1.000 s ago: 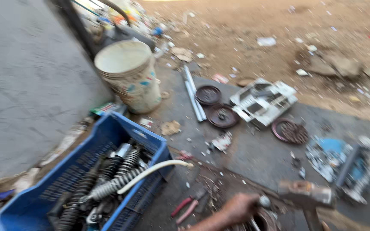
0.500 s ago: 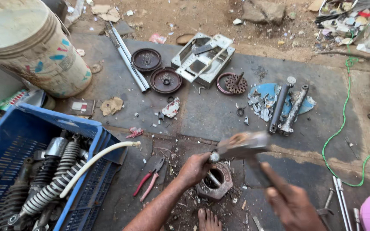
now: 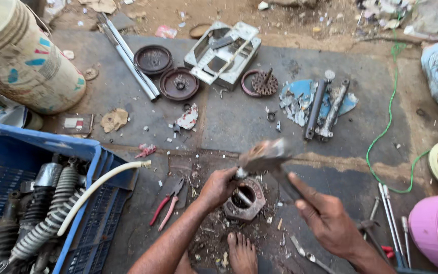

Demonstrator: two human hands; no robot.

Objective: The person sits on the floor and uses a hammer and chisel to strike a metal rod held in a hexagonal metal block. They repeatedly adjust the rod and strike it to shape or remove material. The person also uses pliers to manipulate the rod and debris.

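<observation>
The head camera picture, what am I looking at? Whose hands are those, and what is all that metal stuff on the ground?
The camera sits on a person's head and looks down, so you see that person's own two bare hands. The right hand grips a hammer with a blurred metal head. The left hand holds a thin metal pin upright over a round grey metal ring part on the dirty concrete ground. A bare foot rests just below it. Beside the left arm lie red-handled pliers. On the left stands a blue plastic crate full of coiled springs, with a white hose sticking out. Farther away lie two dark round metal discs, a silvery metal frame and a big pale bucket.
</observation>
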